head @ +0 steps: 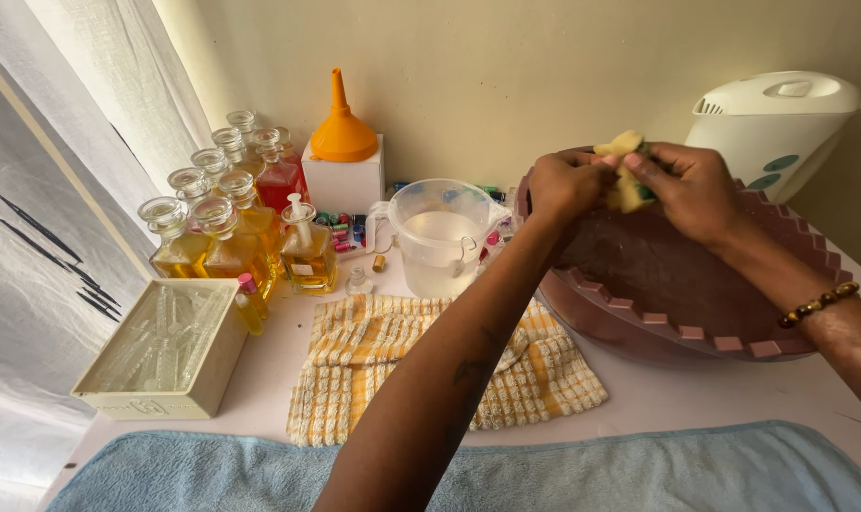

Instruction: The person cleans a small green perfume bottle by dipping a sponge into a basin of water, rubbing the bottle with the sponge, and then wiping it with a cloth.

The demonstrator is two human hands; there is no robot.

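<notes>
While both hands are raised over the brown basin [696,332], I see my left hand [565,185] and my right hand [694,188] pinching a yellow sponge [625,163] between them, fingers of each clenched on it from either side. It sits above the basin's far rim, clear of the inside. Just left of the basin stands a clear plastic jug [440,237] of liquid, and before it lies a yellow checked cloth [373,365]. Glass bottles [224,232] of amber liquid cluster further left, behind a cream box [165,351]. A blue towel [639,474] lies nearest me.
</notes>
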